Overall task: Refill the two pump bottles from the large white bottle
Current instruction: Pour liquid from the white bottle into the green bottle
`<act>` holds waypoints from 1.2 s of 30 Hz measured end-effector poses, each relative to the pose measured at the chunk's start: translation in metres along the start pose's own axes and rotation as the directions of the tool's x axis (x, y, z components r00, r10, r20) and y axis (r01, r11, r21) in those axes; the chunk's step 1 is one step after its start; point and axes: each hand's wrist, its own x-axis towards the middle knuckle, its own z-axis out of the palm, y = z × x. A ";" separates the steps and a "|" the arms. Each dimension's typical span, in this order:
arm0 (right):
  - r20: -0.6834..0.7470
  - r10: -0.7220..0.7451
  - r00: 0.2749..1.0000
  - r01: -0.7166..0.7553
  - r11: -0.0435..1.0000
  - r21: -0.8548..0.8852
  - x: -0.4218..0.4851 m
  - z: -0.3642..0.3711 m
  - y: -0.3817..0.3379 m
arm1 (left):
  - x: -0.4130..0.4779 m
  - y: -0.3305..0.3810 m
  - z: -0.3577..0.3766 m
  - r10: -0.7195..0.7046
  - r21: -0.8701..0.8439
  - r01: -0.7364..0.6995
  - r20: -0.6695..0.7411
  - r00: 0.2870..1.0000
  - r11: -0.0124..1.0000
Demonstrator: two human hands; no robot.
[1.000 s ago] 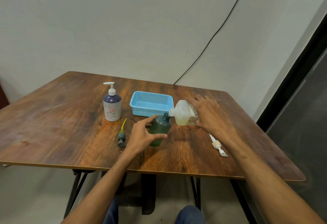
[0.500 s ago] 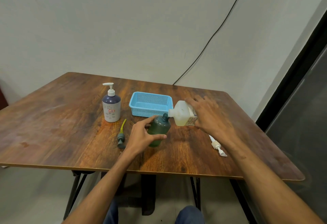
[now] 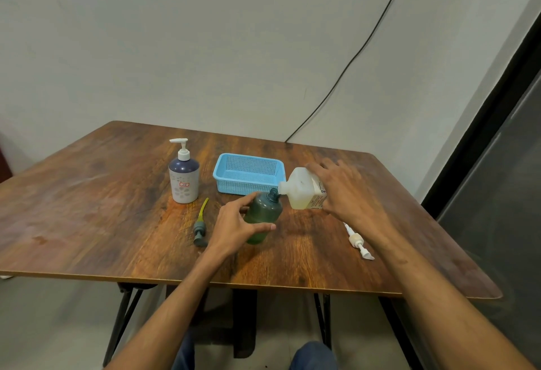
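Observation:
My left hand (image 3: 234, 224) grips the dark green bottle (image 3: 263, 217), which stands slightly tilted on the table with its pump off. My right hand (image 3: 342, 191) holds the large white bottle (image 3: 301, 189) tipped on its side, its spout touching the green bottle's open neck. Yellowish liquid shows inside the white bottle. The green bottle's pump (image 3: 200, 227) with a yellow tube lies on the table to the left. A white pump (image 3: 357, 241) lies to the right. The second pump bottle (image 3: 183, 178), white and purple, stands upright at the left with its pump on.
A blue plastic basket (image 3: 248, 173) sits just behind the two bottles. The wooden table (image 3: 87, 208) has its front edge close to me. A black cable runs down the wall behind.
Both hands and both bottles hold nearly the same pose; only the camera view has shifted slightly.

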 end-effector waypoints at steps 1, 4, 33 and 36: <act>0.001 -0.001 1.000 0.001 1.000 0.006 0.000 0.000 0.000 | 0.000 0.000 0.000 0.000 -0.005 0.000 0.002 1.000 1.000; 0.008 -0.004 1.000 0.004 1.000 0.023 -0.001 -0.002 0.000 | 0.000 0.000 -0.001 -0.003 -0.016 0.003 0.004 1.000 1.000; 0.132 0.383 0.914 -0.283 0.370 0.885 -0.014 0.086 0.004 | 0.003 -0.025 0.003 -0.138 -0.204 0.111 -0.126 0.982 0.973; 0.165 0.418 0.893 -0.311 0.309 0.899 -0.019 0.099 0.002 | 0.004 -0.030 0.006 -0.158 -0.219 0.126 -0.136 0.978 0.968</act>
